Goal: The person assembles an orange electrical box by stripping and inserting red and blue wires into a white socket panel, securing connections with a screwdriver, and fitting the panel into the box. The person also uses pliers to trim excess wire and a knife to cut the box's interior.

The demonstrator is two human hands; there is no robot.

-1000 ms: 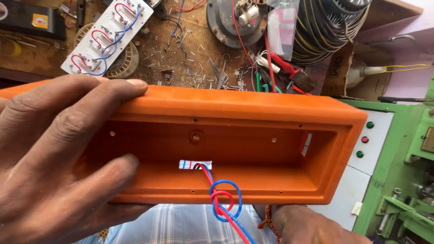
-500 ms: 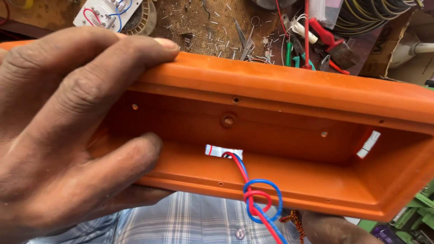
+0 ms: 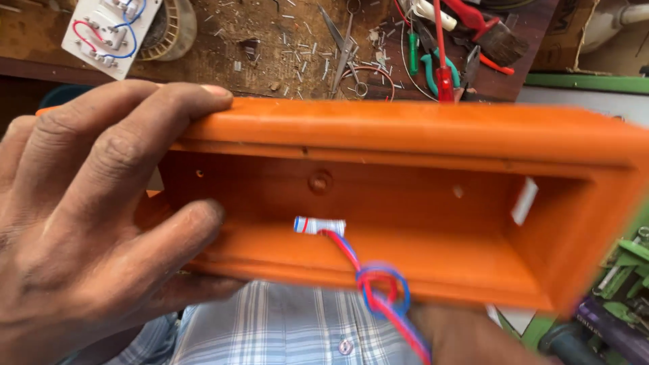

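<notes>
My left hand (image 3: 88, 223) grips the left end of an open orange plastic box (image 3: 419, 135), fingers over its far rim and thumb inside on the near wall. The hollow side of the box faces me. A red and a blue wire (image 3: 382, 290) enter through a white sleeve (image 3: 318, 225) in the near wall, and they are tied in a loop knot just outside the box. My right hand (image 3: 466, 334) shows only partly, blurred, under the box's near edge beside the wires. Its grip is hidden.
A wooden bench (image 3: 284, 40) behind the box is strewn with metal scraps. On it lie a white switch plate with red and blue wires (image 3: 108, 30), scissors (image 3: 341, 40), green-handled pliers (image 3: 426, 64) and a red-handled tool (image 3: 443, 74). A green machine (image 3: 622, 263) stands at the right.
The box has come closer and swung, its right end dropping toward the lower right. My left hand keeps the same grip. The bench items have slid up in view.
</notes>
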